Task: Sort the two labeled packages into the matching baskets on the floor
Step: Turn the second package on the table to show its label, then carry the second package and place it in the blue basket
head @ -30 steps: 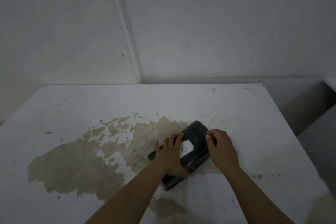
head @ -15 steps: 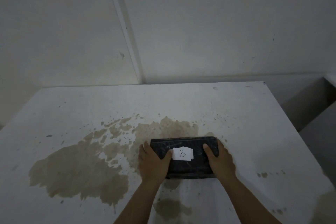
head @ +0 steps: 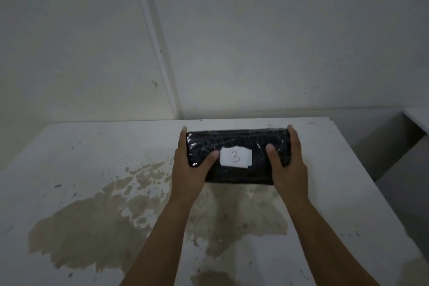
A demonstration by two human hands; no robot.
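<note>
Held up over the far half of a white table (head: 92, 158), clear of its surface as far as can be told: a flat, oblong package (head: 239, 144), black, wrapped in glossy plastic film creased into fine wrinkles that catch the dim light, corners rounded. Stuck on its upper face near the middle, a small white paper label (head: 235, 157), roughly rectangular with uneven edges, marked with a handwritten B. Clamped on the left end, the left hand (head: 189, 169): thumb laid flat across the top face and touching the label's left edge, fingers wrapped round the short end with tips showing at the far corner. Clamped on the right end, the right hand (head: 289, 169): thumb pressed on the top face just right of the label, fingers curled round the short end. Below and to the left, a broad brownish stain (head: 88, 232) with ragged, splattered margins on the matte, scuffed tabletop. Behind, a pale wall (head: 255, 42) with a few dark specks.
</note>
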